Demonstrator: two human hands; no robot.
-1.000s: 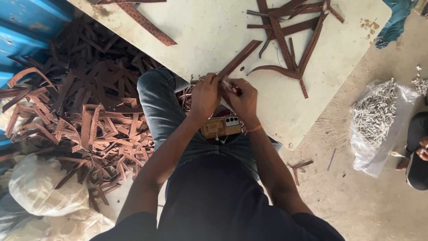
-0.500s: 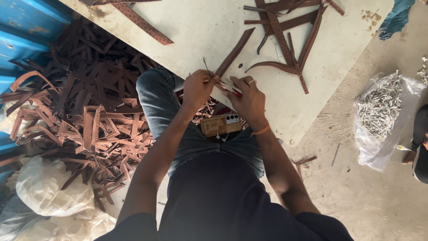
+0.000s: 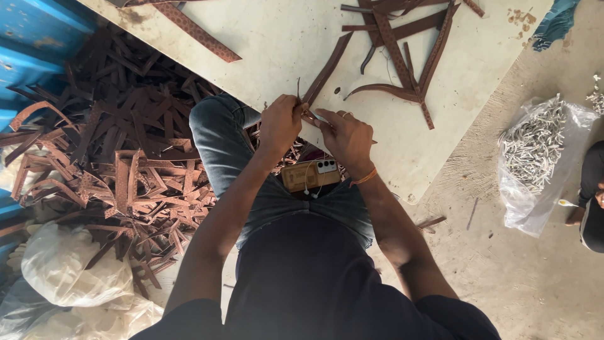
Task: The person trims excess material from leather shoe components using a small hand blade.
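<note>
Single head camera, steep downward look, close over lap and board [image 3: 440,157].

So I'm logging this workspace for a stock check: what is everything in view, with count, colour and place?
Board: one, pale cream, top centre, over the knees.
Held strip: one, brown, on the board, lower end between both hands.
Loose strips: several, brown, crossed on the board at top right.
Patterned strip: one, brown, board's top left.
Strip pile: many, brown, floor at left.
Phone: one, tan case, on the lap, white earphones with it.
Clear bag: one, holding small silvery metal parts, floor at right.
White sacks: at least two, bottom left.
Blue container: one, top left.
Another person: partly seen, right edge.
Left hand: grip shut on the held strip.
Right hand: grip on the same strip, orange band at the wrist.
</note>
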